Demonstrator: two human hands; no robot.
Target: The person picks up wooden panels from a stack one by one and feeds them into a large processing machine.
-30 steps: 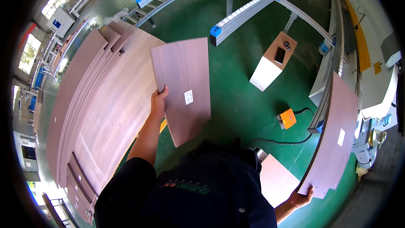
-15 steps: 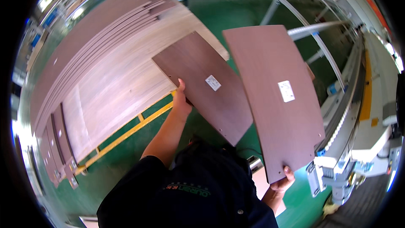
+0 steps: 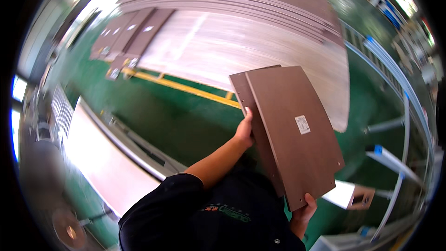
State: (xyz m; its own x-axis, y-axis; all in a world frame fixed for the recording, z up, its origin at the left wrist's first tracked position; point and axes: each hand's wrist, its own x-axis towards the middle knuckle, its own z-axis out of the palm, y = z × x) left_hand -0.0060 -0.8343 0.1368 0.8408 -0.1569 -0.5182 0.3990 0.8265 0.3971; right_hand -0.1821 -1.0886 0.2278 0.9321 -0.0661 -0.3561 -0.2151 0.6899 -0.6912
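My left hand grips the rear panel by its left edge. My right hand is closed on the lower end of the front panel, which overlaps the rear one and bears a white label. Beyond both lies a large pale board.

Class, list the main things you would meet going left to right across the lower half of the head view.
Pale board, left hand, right hand, white box, blue-capped rail. The held panels overlap both hands' places, so they are left out.
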